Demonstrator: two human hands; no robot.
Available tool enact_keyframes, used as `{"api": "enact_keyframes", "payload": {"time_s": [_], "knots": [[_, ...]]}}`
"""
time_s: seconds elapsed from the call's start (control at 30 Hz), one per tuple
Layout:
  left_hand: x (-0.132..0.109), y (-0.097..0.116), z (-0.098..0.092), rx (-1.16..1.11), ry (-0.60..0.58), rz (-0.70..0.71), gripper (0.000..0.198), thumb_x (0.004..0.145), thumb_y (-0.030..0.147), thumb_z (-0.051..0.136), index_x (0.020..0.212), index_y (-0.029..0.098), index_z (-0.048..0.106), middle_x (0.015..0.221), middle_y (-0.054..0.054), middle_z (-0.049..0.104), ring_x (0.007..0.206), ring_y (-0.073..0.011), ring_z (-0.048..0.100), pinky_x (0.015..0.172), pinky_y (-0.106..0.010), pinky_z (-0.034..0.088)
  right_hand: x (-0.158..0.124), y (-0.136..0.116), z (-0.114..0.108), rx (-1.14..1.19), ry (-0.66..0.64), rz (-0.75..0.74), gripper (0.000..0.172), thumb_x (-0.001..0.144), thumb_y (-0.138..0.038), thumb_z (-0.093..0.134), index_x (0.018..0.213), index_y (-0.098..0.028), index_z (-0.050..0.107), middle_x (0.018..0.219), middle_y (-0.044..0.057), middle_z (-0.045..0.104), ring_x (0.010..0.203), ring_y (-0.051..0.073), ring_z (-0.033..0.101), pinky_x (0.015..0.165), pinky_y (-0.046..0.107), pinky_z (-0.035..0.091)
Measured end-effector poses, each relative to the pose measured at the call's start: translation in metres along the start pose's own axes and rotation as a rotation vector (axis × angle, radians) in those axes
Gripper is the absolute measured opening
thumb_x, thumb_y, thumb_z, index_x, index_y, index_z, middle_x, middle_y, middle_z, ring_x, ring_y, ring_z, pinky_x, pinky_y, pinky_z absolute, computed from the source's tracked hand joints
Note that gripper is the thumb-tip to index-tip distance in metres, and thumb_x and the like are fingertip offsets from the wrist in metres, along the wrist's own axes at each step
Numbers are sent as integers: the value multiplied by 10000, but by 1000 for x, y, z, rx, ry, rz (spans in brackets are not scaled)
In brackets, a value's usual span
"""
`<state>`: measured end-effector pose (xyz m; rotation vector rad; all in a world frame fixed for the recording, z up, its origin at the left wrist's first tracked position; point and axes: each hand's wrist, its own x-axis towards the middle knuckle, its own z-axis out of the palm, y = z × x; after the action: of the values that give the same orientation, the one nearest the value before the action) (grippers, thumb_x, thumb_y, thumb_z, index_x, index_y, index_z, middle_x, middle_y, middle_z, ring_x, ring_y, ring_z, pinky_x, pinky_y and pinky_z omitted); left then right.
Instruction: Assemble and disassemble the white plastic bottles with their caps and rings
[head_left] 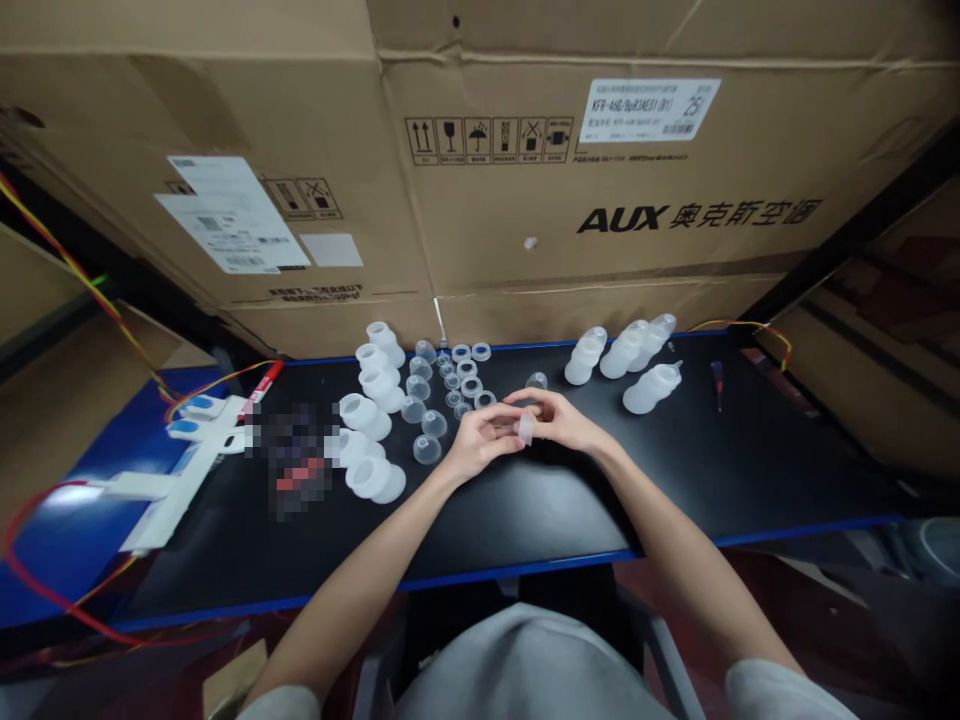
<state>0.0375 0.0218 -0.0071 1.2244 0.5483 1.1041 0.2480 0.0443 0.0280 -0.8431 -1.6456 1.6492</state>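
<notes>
Both my hands meet over the middle of the black table point(750, 470). My left hand point(480, 440) and my right hand point(559, 418) pinch a small translucent plastic part point(526, 428) between their fingertips. Just left of my hands lie several clear domed caps point(427, 428) and small white rings point(469, 375). Further left stands a row of white funnel-shaped parts point(373, 430). To the right lie several white bottle-like assembled pieces point(651, 388). A lone clear cap point(536, 381) sits just behind my right hand.
Large cardboard boxes point(525, 200) wall off the back of the table. A small screwdriver point(718, 382) lies at the right. A red marker point(264, 382), white holders point(196, 420), and red and yellow wires point(45, 590) occupy the left side. A blurred patch point(296, 460) lies beside the funnels.
</notes>
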Motion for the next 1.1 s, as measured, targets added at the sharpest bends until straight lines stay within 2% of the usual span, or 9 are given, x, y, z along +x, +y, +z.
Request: {"api": "enact_keyframes", "payload": {"time_s": [0.17, 0.3, 0.37, 0.47, 0.63, 0.73, 0.87, 0.97, 1.1], "knots": [[-4, -4, 0, 110, 52, 44, 451, 632, 382, 1053, 960, 156, 842, 1033, -115, 814, 964, -259, 803, 859, -400, 687, 1, 8, 5, 5, -48, 10, 641, 826, -458, 909, 1365, -192, 685, 843, -19, 739, 711, 143, 664, 713, 263, 541], [-2, -4, 5, 101, 67, 67, 455, 648, 395, 1044, 986, 159, 851, 1042, -116, 814, 952, -248, 797, 835, -378, 692, 2, 9, 11, -33, 0, -33, 581, 864, -483, 866, 1342, -196, 703, 873, -5, 727, 725, 147, 642, 709, 274, 535], [1, -2, 8, 89, 89, 82, 466, 713, 417, 1009, 1072, 168, 846, 1084, -119, 810, 974, -253, 798, 852, -393, 695, 3, 8, 12, -64, 86, -90, 540, 889, -494, 838, 1330, -207, 716, 927, 16, 733, 767, 160, 647, 728, 288, 536], [3, 0, 10, 168, 212, 156, 485, 773, 423, 963, 1167, 183, 812, 1136, -99, 777, 987, -232, 792, 862, -383, 703, 4, 6, 5, -237, 284, -187, 517, 878, -488, 846, 1310, -226, 735, 768, -31, 628, 650, 139, 537, 642, 275, 466], [0, -1, 7, 571, 336, 323, 503, 804, 326, 897, 1261, 186, 740, 1172, -96, 753, 976, -206, 786, 785, -319, 711, 1, 1, -13, -564, 542, -339, 303, 991, -467, 715, 1142, -216, 795, 854, 26, 652, 642, 149, 500, 641, 318, 459], [-4, -1, 7, 752, 333, 429, 605, 837, 232, 828, 1414, 200, 649, 1209, -109, 784, 938, -194, 788, 758, -304, 696, -2, -2, -14, -483, 386, -339, 355, 996, -486, 730, 1224, -220, 790, 1056, 79, 722, 779, 180, 619, 703, 330, 522], [-7, 3, 8, 835, 318, 543, 694, 867, 184, 793, 1522, 221, 568, 1267, -108, 793, 877, -164, 780, 839, -317, 689, -4, -3, -7, -286, 143, -236, 578, 899, -565, 851, 1358, -227, 756, 1123, 82, 785, 879, 207, 695, 825, 357, 581], [-9, 5, 8, 851, 337, 540, 720, 891, 196, 791, 1562, 226, 533, 1284, -107, 788, 875, -160, 778, 855, -316, 692, -4, -2, -3, -237, 140, -211, 755, 761, -613, 949, 1379, -225, 755, 1144, 83, 806, 892, 221, 715, 863, 376, 598], [-10, 10, 15, 929, 317, 491, 643, 959, 189, 711, 1572, 251, 528, 1424, -144, 697, 929, -172, 781, 842, -339, 707, -4, 1, 0, -325, 263, -230, 533, 869, -566, 880, 1298, -256, 814, 1120, 73, 818, 875, 229, 719, 844, 389, 613]]}}
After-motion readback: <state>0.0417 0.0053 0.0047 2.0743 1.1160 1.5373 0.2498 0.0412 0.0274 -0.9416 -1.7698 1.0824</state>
